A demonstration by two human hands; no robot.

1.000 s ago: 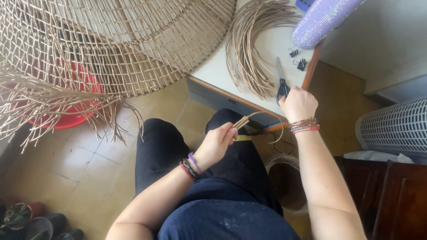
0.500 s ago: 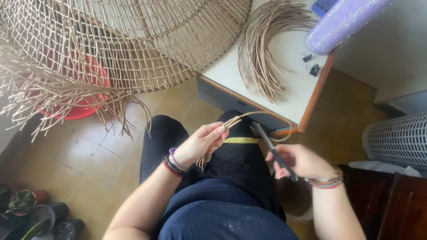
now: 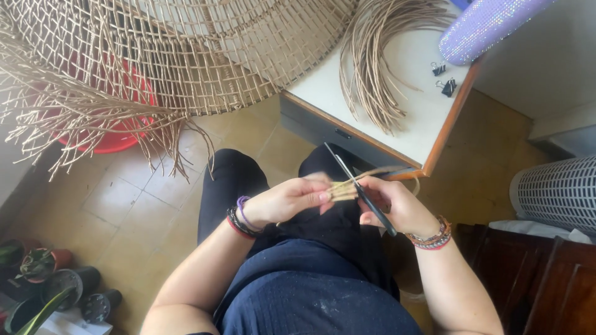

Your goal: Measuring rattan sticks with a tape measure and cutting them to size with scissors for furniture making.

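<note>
left hand (image 3: 287, 201) pinches a small bundle of pale tan rattan strands (image 3: 340, 191) between thumb and fingertips, over the lap. right hand (image 3: 391, 208) is closed round a slim black-handled pointed tool (image 3: 362, 191), its tip rising just beyond the left fingertips and crossing the strands. the strands look light, springy and dry, stiff enough to hold a curve yet likely to splinter if kinked; best held close to the working end, where the left fingers already grip. against half a second back, the right hand has come in from the side and the tool now touches the bundle. beyond the fingers, a white-topped wooden table (image 3: 428, 118) carries a loose sheaf of cut rattan lengths (image 3: 379, 68).
</note>
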